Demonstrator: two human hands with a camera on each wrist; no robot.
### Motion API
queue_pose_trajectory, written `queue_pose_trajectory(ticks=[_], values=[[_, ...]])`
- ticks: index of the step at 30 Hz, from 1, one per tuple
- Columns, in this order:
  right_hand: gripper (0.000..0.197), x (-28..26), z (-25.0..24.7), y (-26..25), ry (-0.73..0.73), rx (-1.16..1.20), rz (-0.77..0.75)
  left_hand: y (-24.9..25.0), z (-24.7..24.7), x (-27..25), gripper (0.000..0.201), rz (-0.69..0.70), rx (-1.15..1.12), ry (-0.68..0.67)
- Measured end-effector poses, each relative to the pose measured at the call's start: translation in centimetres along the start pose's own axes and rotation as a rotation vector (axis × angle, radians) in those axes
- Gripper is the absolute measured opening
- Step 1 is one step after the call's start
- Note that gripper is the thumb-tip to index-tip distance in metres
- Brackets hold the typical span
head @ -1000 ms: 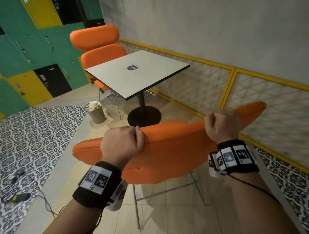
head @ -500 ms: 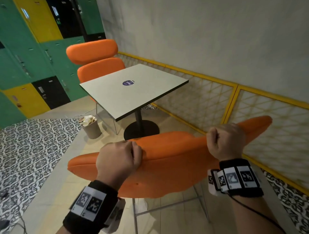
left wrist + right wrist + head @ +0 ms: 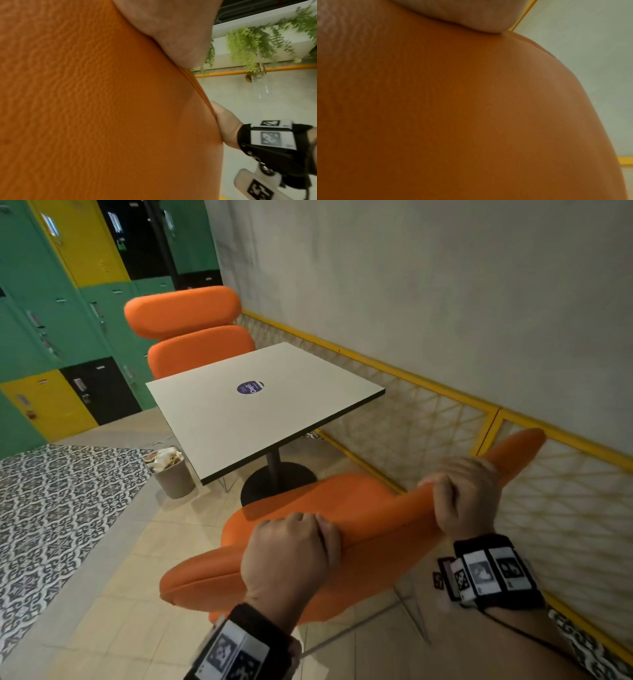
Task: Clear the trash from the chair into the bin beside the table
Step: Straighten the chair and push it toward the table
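I am in what looks like a café or canteen seating corner: a square white pedestal table (image 3: pixel 260 409) with padded orange chairs (image 3: pixel 191 333), green, yellow and black lockers (image 3: pixel 51 337) at ten o'clock, patterned black-and-white floor tiles (image 3: pixel 58 508) at nine.

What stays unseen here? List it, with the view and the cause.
- Near chair seat front: head view, mostly hidden behind its backrest and both hands; any trash there is undecidable.
- Left hand and right hand fingertips: curled over the backrest's far side.
- Bin contents: head view, too small to identify beyond crumpled pale scraps.
- Wrist views: orange upholstery fills them, blurred on the right.
- Table sticker text: too small.
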State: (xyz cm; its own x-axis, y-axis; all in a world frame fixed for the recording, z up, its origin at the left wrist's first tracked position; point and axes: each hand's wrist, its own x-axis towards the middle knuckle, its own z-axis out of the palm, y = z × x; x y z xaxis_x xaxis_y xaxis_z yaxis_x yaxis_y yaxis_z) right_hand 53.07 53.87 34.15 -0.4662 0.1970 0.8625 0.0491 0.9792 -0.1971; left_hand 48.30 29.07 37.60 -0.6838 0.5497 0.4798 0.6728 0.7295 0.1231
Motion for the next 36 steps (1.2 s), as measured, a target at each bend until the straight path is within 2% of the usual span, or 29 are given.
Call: queue_pose_trajectory(ticks=[5,10,20,26,36], values=[[0.039,2.2,2.8,5.5,-0.047,0.021,-0.001,2.3,2.5,4.0,0.043,-0.026,0.023,-0.01],[0.038,4.7,5.6,10.5,-0.026,0.036,-0.052,4.2,5.4,8.1,0.045,-0.069,0.039,0.02],[0.045,9.7,11.4,19.4,-0.085,0.212,-0.115,8.6,9.5,15.1,0.044,-0.172,0.103,0.033],[0.049,11.5,13.8,20.7,-0.086,0.262,-0.122,8.7,10.7,17.8,0.044,-0.229,0.141,0.027],[0.044,13.4,16.8,19.9,-0.086,0.304,-0.162,6.1,11.6,20.6,0.044,-0.281,0.21,0.052]])
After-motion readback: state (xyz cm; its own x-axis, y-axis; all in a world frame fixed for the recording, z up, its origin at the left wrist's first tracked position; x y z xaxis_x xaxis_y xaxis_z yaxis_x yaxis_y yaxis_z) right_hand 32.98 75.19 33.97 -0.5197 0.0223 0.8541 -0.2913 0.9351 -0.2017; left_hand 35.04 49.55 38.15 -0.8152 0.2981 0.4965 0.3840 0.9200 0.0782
